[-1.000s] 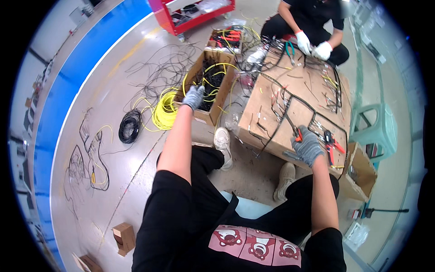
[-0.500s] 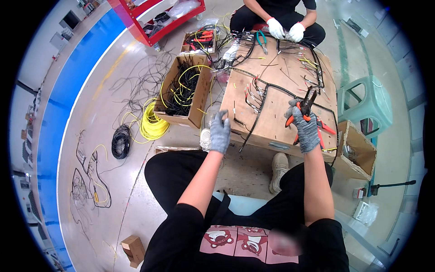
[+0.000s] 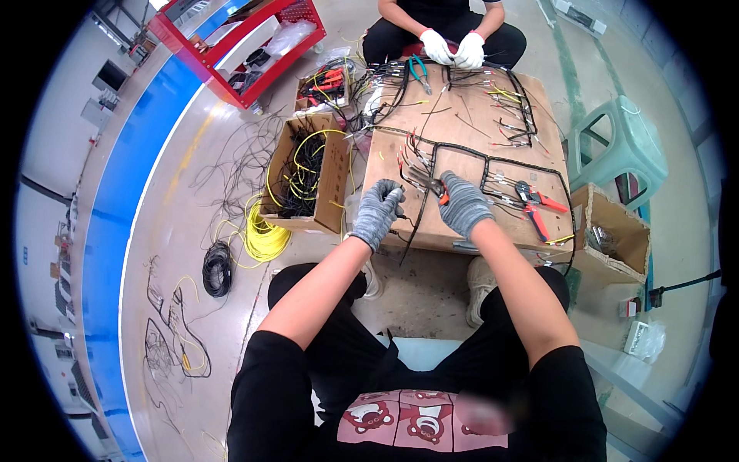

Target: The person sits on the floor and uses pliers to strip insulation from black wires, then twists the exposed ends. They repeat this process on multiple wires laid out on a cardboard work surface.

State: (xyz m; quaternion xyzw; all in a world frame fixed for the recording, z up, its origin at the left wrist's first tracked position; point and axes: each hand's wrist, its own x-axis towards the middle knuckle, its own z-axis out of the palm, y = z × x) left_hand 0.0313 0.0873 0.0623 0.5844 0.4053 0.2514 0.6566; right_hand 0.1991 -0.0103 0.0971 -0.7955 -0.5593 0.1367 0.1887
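Observation:
My left hand (image 3: 376,213), in a grey glove, is closed at the near left edge of the wooden board (image 3: 450,227). A thin black wire reaches its fingertips, but what they pinch is too small to make out. My right hand (image 3: 465,205), gloved likewise, grips orange-handled pliers (image 3: 443,197), mostly hidden by the fingers. The dark jaws point left toward the loose wire ends. Between the hands runs a branch of the black wire harness (image 3: 428,206), lying on the board with several red-tipped and white-labelled ends.
Red-handled crimping pliers (image 3: 534,206) lie on the board's right; teal-handled pliers (image 3: 420,75) lie near a person's white-gloved hands (image 3: 454,51). Cardboard boxes stand left (image 3: 327,173) and right (image 3: 616,231). A green stool (image 3: 635,154) and yellow cable coil (image 3: 265,235) are nearby.
My right hand has carried the pliers leftward from the board's right side to the wire ends. My left hand, with fingers apart before, has closed. The view has shifted slightly.

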